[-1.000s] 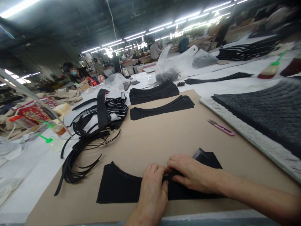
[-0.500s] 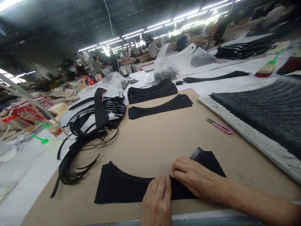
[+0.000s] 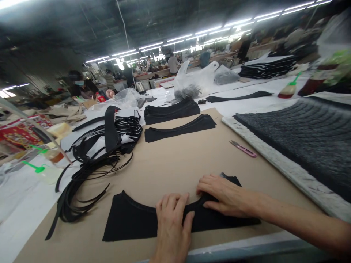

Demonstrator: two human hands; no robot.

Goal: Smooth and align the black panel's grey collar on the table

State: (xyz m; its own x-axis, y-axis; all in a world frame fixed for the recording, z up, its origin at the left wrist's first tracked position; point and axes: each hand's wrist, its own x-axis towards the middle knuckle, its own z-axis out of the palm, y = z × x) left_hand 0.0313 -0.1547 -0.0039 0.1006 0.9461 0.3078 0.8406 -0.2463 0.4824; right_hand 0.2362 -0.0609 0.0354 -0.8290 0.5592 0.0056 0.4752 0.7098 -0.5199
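A curved black fabric piece (image 3: 131, 221) lies on brown cardboard (image 3: 175, 160) near the table's front edge. My left hand (image 3: 171, 224) rests flat on its middle, fingers stretched out along the curved upper edge. My right hand (image 3: 226, 195) lies on the right part of the piece, fingers together and pressing down at the edge beside the left hand. Neither hand lifts anything. The piece's right end (image 3: 233, 179) peeks out past my right hand.
Pink thread snips (image 3: 243, 149) lie on the cardboard to the right. Black strips (image 3: 82, 182) tangle at left. Two stacks of curved black pieces (image 3: 179, 128) sit farther back. A grey textured mat (image 3: 307, 135) fills the right. Green-capped bottles (image 3: 46, 171), plastic bags and other people stand beyond.
The view shifted right, so everything sits further left in frame. My left hand moved up and spread flatter on the fabric; my right hand stayed pressing on the right part.
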